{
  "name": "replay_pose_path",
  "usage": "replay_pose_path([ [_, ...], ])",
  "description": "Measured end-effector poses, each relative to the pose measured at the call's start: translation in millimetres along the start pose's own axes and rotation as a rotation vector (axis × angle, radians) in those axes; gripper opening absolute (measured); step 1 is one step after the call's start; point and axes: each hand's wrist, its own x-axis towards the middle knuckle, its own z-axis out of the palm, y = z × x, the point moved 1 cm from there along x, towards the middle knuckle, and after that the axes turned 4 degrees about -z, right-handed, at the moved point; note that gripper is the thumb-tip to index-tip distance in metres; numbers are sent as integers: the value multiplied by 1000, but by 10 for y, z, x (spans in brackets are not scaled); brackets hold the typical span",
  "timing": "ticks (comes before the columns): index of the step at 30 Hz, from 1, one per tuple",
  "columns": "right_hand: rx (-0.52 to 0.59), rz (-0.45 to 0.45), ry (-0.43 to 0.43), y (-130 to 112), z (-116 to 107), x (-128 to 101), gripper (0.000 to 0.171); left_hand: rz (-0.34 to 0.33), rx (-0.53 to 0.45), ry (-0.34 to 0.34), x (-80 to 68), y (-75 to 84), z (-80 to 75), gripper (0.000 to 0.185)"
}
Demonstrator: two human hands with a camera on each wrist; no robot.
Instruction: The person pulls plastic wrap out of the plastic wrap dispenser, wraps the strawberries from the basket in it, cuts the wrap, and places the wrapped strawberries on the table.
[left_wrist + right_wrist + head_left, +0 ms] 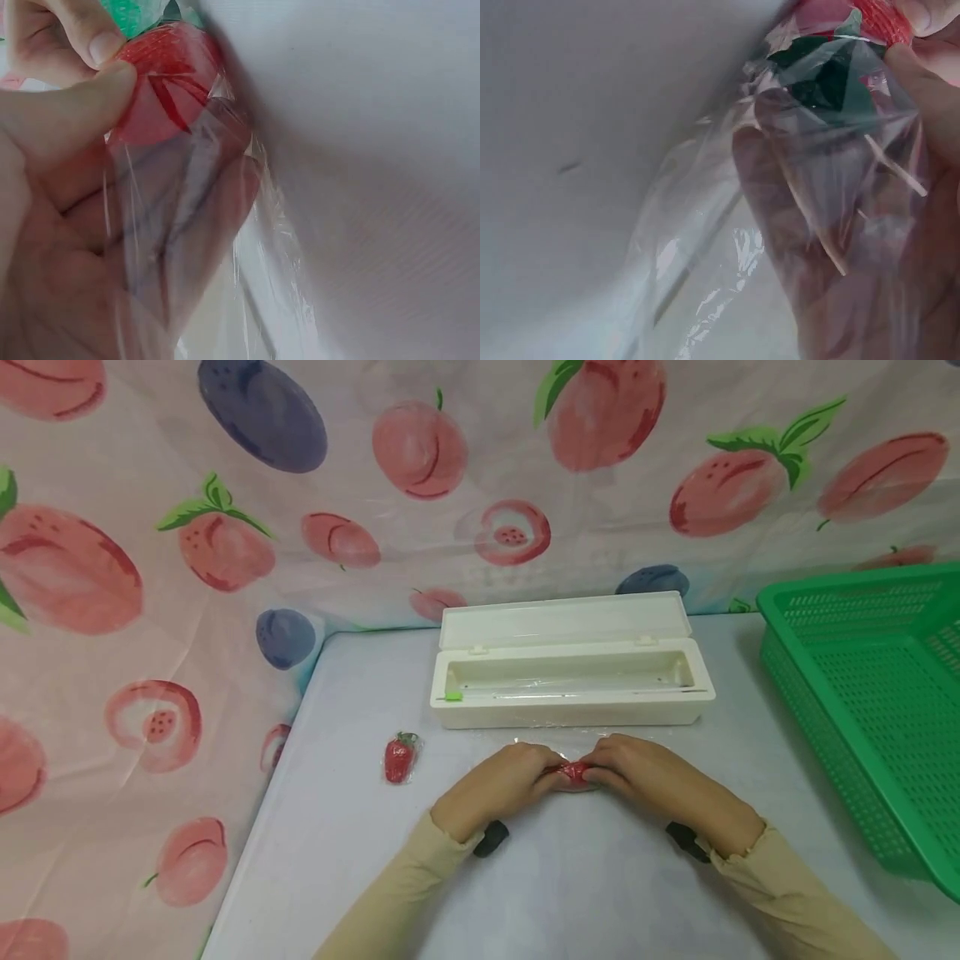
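Both hands are together over the table, just in front of a white cling film box. Between them is a red fruit (576, 773) covered by clear cling film (202, 176). My left hand (498, 789) pinches one end of it, thumb on top, its other fingers lying beneath the film. From the other side, my right hand (660, 777) grips the fruit; dark green leaves (821, 75) and thin brown stems show through the film in the right wrist view. Loose film trails over both palms. A strawberry (399, 758) wrapped in film lies off to the left.
The cling film box (570, 714) stands behind the hands with its lid (566, 622) raised and a small green slider (453, 696) on its front edge. At the right is a green plastic basket (825, 693). A fruit-print cloth (337, 585) hangs behind and to the left.
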Motion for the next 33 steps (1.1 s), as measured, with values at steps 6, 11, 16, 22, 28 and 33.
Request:
replay_pose_path([
  [6,-41,9,14,-13,-7,24,16,-45,33,-30,47,-29,-4,23],
  [11,-48,-5,91,-33,31,20,21,-56,31,-45,82,-60,-3,24],
  [16,-51,2,90,-41,61,9,33,-78,62,-26,97,-71,10,25],
  [22,-73,4,55,-40,100,5,41,-61,151,105,59,-49,19,24],
  [28,-71,-7,53,-17,111,-18,37,35,180,215,-5,-15,26,28],
  [33,-47,-15,30,-2,116,-21,32,67,202,208,-21,-24,56,33],
])
